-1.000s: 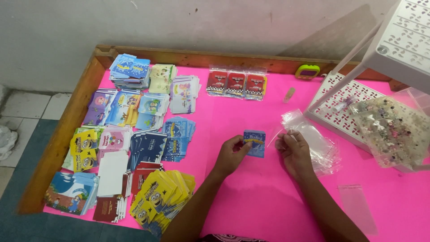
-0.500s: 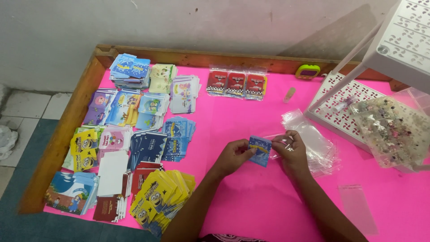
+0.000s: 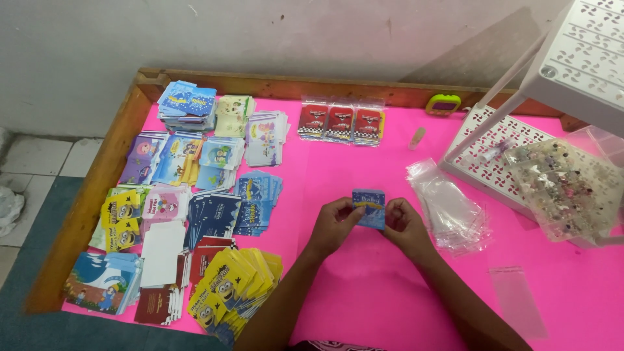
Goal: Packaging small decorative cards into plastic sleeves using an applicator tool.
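Both hands now pinch small blue card [image 3: 369,208] mid-frame: left hand [image 3: 333,224], right hand [image 3: 404,224]. Right hand came off clear bags [image 3: 448,207]; card up off pink counter [image 3: 364,286].

White rack [image 3: 500,162], 3 red packets [image 3: 340,121]

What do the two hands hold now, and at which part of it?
A small blue card, held between both hands: the left hand grips its left edge, the right hand its right edge.
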